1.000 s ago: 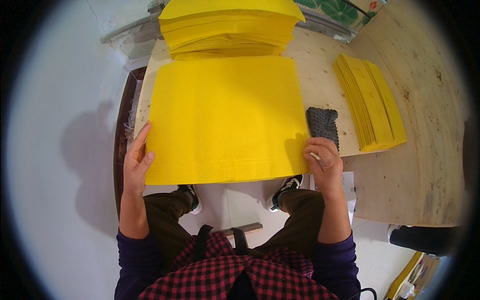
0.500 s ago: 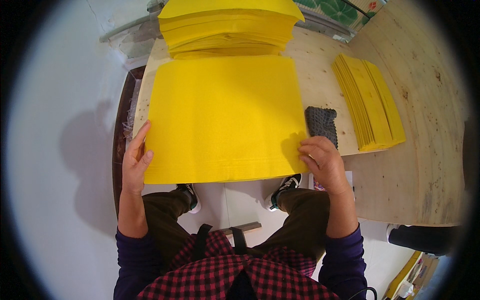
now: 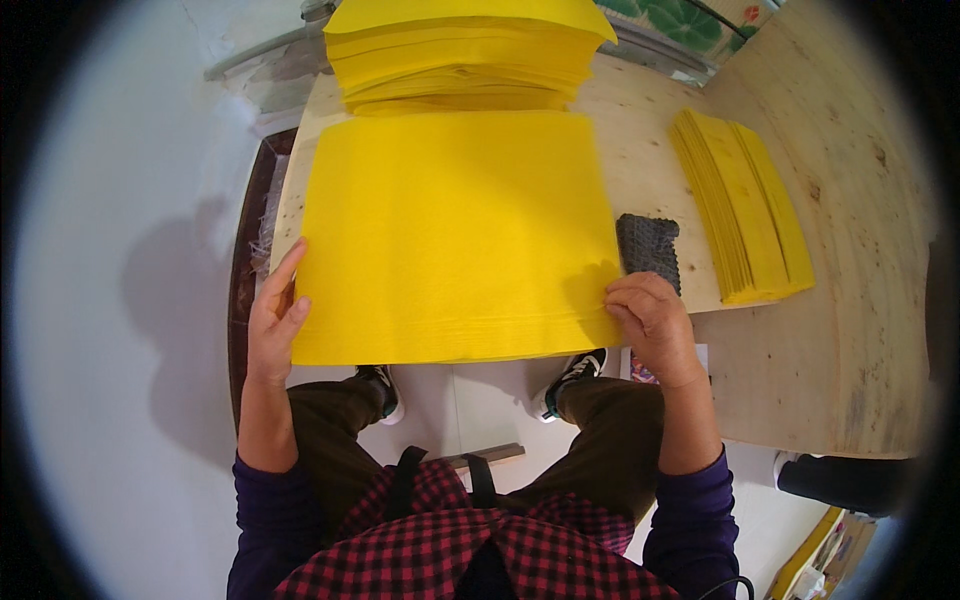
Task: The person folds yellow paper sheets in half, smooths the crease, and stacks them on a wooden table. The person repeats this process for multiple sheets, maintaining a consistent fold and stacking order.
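A wide yellow felt-like sheet (image 3: 455, 230) lies flat in front of me, its near edge hanging over the wooden table's front. Low along that edge, thin lines hint at further layers beneath. My left hand (image 3: 275, 320) rests against the sheet's left edge, fingers stretched out and thumb apart. At the right edge, my right hand (image 3: 655, 325) has its thumb and fingers pinched together on the sheet near its corner. Just beyond that hand is a dark grey, textured cloth-like piece (image 3: 650, 248) with a jagged border.
Behind the sheet stands a tall stack of yellow sheets (image 3: 465, 60). Folded yellow pieces (image 3: 745, 210) lie in a row at the right of the wooden table (image 3: 640, 130). A wooden panel (image 3: 840, 200) borders the right side. At lower right, another person's dark-clothed leg (image 3: 850, 483) shows.
My right thumb and fingers have closed together at the sheet's right edge. The left hand keeps its place, and the whole view has shifted slightly.
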Demonstrator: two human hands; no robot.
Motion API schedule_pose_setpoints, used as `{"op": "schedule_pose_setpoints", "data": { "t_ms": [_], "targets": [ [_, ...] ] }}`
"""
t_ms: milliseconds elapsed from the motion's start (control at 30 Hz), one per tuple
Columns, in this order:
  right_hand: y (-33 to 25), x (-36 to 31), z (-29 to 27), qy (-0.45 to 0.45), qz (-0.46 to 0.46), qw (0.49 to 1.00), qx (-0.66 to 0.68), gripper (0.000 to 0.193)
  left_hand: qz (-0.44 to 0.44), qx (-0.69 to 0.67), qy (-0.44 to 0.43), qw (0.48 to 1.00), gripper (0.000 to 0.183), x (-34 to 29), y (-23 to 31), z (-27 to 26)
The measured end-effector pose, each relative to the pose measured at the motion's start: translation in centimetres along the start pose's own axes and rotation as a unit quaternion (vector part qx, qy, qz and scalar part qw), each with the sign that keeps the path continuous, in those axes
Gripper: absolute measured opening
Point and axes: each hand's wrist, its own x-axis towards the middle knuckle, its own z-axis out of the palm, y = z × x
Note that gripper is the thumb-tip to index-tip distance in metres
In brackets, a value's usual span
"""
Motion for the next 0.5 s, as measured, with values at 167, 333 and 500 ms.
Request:
{"op": "schedule_pose_setpoints", "data": {
  "t_ms": [167,333,500],
  "targets": [
    [-0.33,0.06,-0.31,-0.003,0.007,1.000,-0.006,0.010,-0.001,-0.008,-0.002,1.000,0.062,-0.07,-0.02,-0.08],
    [-0.63,-0.35,-0.26,-0.003,-0.001,1.000,-0.023,0.009,0.009,-0.012,-0.009,1.000,0.062,-0.02,-0.25,-0.12],
    [-0.73,-0.80,0.11,0.012,0.002,1.000,-0.022,0.014,0.007,-0.046,-0.023,0.999,0.057,-0.02,-0.67,-0.43]
  ]
}}
